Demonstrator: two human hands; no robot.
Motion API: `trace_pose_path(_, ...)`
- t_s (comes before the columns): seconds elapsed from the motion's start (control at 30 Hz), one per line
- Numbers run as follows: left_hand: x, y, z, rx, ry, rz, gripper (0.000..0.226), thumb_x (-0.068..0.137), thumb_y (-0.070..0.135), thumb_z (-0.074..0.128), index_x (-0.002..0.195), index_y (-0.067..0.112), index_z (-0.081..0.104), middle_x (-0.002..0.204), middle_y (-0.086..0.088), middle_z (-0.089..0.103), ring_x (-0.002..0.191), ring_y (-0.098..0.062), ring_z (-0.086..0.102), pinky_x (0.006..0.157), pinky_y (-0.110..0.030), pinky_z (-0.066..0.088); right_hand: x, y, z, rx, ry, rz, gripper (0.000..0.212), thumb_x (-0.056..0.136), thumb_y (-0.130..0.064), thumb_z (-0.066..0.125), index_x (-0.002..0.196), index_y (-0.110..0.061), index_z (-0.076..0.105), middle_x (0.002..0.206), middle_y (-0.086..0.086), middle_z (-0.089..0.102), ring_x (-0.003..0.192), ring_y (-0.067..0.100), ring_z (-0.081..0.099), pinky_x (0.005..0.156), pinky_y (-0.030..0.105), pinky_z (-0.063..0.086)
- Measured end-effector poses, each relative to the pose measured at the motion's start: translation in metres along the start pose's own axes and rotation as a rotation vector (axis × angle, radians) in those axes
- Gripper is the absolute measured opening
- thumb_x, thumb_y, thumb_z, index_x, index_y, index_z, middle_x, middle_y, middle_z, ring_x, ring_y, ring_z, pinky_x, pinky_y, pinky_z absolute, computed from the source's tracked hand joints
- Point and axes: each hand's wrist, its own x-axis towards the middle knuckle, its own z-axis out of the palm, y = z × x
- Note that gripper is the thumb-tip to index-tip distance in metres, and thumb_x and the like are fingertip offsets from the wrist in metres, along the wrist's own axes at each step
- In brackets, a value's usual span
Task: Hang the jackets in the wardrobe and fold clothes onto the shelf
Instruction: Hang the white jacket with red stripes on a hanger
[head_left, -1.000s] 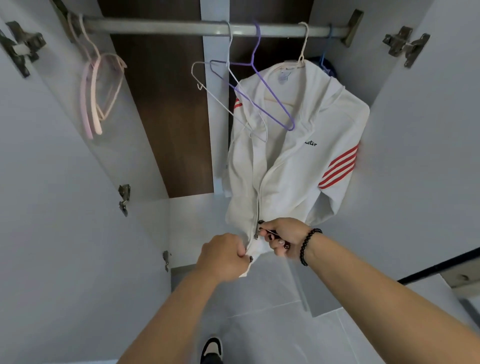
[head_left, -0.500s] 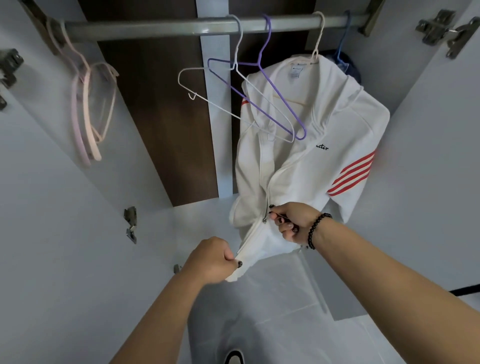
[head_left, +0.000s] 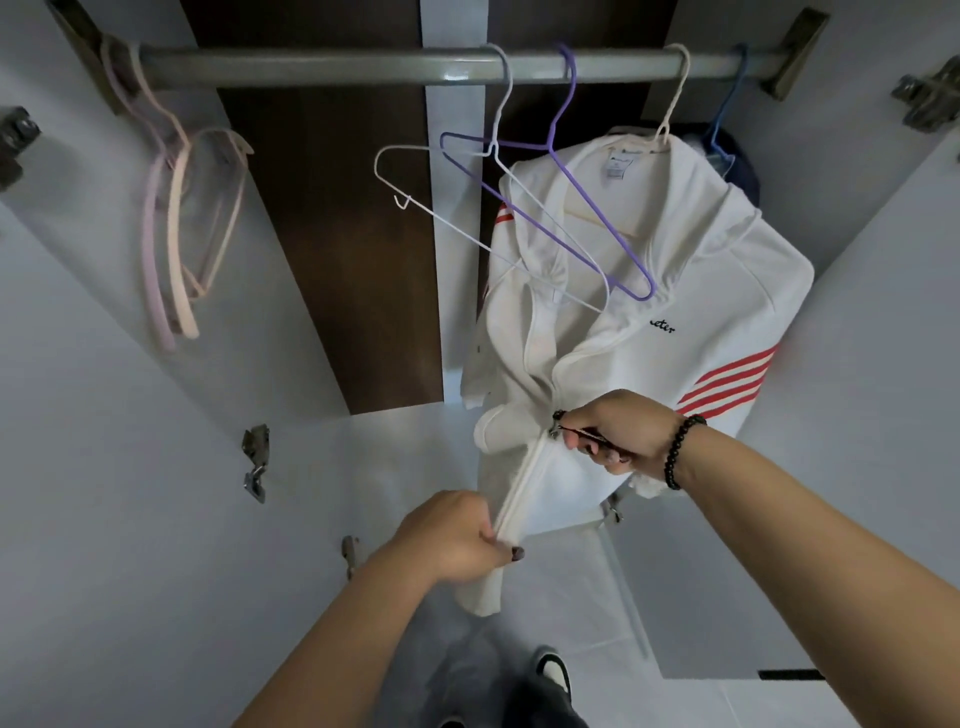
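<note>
The white jacket (head_left: 670, 312) hangs on a pale hanger (head_left: 670, 98) toward the right end of the wardrobe rail (head_left: 322, 65), with a dark garment (head_left: 743, 166) on a blue hanger just behind it at the rail's far right. The left hand (head_left: 452, 540) pinches the bottom hem at the foot of the zip (head_left: 519, 493) and draws it down and toward the person, so the closed lower stretch of the zip runs taut. The right hand (head_left: 618, 431) is clenched around the zip pull, thumb and fingers curled on it, just above that closed stretch; above it the front is open up to the collar. The cloth looks soft and light, a knit that drapes and bunches, so it offers no stiffness of its own: I judge the zip will only run cleanly while the hem is held tight from below, as it is now. The best holds are those in use, the hem beside the zip for tension and the small pull for travel; gripping the loose front panels would only gather fabric into the teeth. A hard tug could swing the jacket or tip it off its thin hanger. Two empty hangers, white (head_left: 488, 218) and purple (head_left: 587, 208), hang mid-rail, overlapping the jacket's shoulder, and pink ones (head_left: 171, 249) hang at the left end.
</note>
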Motion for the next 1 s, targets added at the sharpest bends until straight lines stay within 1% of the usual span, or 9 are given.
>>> trace_pose_path(0.1,0.017,0.04,-0.008,-0.032,0.244,0.064,0.046,0.078,0.064,0.06,0.085,0.019,0.052,0.076,0.006,0.059,0.07,-0.015,0.056,0.057,-0.03,0.04,-0.003,-0.004,-0.017,-0.103,-0.069,0.023,0.029,0.089,-0.016,0.054,0.061,-0.008,0.056,0.053,0.001,0.042,0.037,0.01,0.028,0.037,0.017,0.021)
trace_pose_path(0.17,0.033,0.062,-0.01,-0.037,0.36,0.103,0.044,0.081,0.064,0.057,0.082,0.022,0.047,0.073,0.008,0.054,0.067,-0.015,0.055,0.054,-0.029,0.036,-0.001,-0.004,-0.028,-0.109,-0.102,0.036,0.028,0.089,-0.015,0.054,0.062,-0.007,0.056,0.053,0.001,0.043,0.036,0.01,0.029,0.036,0.016,0.021)
trace_pose_path(0.23,0.046,0.077,-0.006,-0.053,0.385,0.128,0.044,0.083,0.064,0.054,0.077,0.022,0.042,0.071,0.007,0.051,0.066,-0.016,0.052,0.052,-0.03,0.032,0.001,-0.001,-0.038,-0.091,-0.126,0.041,0.027,0.088,-0.014,0.054,0.061,-0.007,0.057,0.052,0.0,0.046,0.036,0.01,0.029,0.036,0.016,0.022)
trace_pose_path(0.4,0.067,0.092,0.015,-0.05,0.348,0.119,0.044,0.089,0.054,0.053,0.066,0.024,0.032,0.062,0.006,0.044,0.064,-0.02,0.048,0.051,-0.029,0.029,0.02,0.021,-0.062,0.043,-0.115,0.042,0.031,0.09,-0.017,0.056,0.061,-0.007,0.058,0.052,0.0,0.042,0.036,0.009,0.027,0.036,0.016,0.021)
trace_pose_path(0.53,0.08,0.093,0.016,-0.065,0.286,0.063,0.043,0.085,0.05,0.062,0.063,0.023,0.037,0.063,0.007,0.047,0.063,-0.016,0.048,0.052,-0.027,0.031,0.043,0.04,-0.069,0.299,-0.15,0.135,0.024,0.091,-0.015,0.054,0.069,-0.008,0.056,0.06,0.001,0.043,0.034,0.007,0.026,0.033,0.015,0.018)
trace_pose_path(0.63,0.086,0.09,0.017,-0.085,0.193,0.008,0.038,0.082,0.046,0.069,0.064,0.024,0.043,0.074,0.007,0.056,0.075,-0.019,0.058,0.062,-0.029,0.042,0.058,0.047,-0.066,0.399,-0.177,0.196,0.025,0.091,-0.012,0.052,0.066,-0.01,0.055,0.055,-0.002,0.044,0.032,0.005,0.027,0.031,0.014,0.018)
trace_pose_path(0.77,0.088,0.086,0.032,-0.147,0.178,-0.048,0.024,0.081,0.043,0.071,0.085,0.021,0.061,0.096,-0.004,0.068,0.091,-0.023,0.065,0.076,-0.03,0.05,0.069,0.043,-0.068,0.456,-0.163,0.21,0.027,0.094,-0.014,0.049,0.068,-0.01,0.054,0.046,-0.005,0.045,0.028,0.004,0.029,0.028,0.013,0.02)
trace_pose_path(0.9,0.088,0.07,0.052,-0.081,0.108,-0.139,0.039,0.08,0.048,0.069,0.066,0.023,0.043,0.076,0.006,0.053,0.075,-0.013,0.053,0.064,-0.023,0.042,0.071,0.033,-0.084,0.568,-0.113,0.152,0.03,0.095,-0.014,0.047,0.065,-0.01,0.051,0.045,-0.004,0.041,0.028,0.004,0.027,0.028,0.014,0.018)
trace_pose_path(1.0,0.083,0.05,0.07,-0.079,0.047,-0.218,0.045,0.08,0.052,0.068,0.065,0.023,0.037,0.069,0.01,0.042,0.074,-0.011,0.049,0.056,-0.023,0.033,0.07,0.021,-0.105,0.579,-0.068,0.1,0.029,0.094,-0.014,0.047,0.065,-0.011,0.05,0.045,-0.004,0.037,0.029,0.005,0.025,0.029,0.014,0.016)
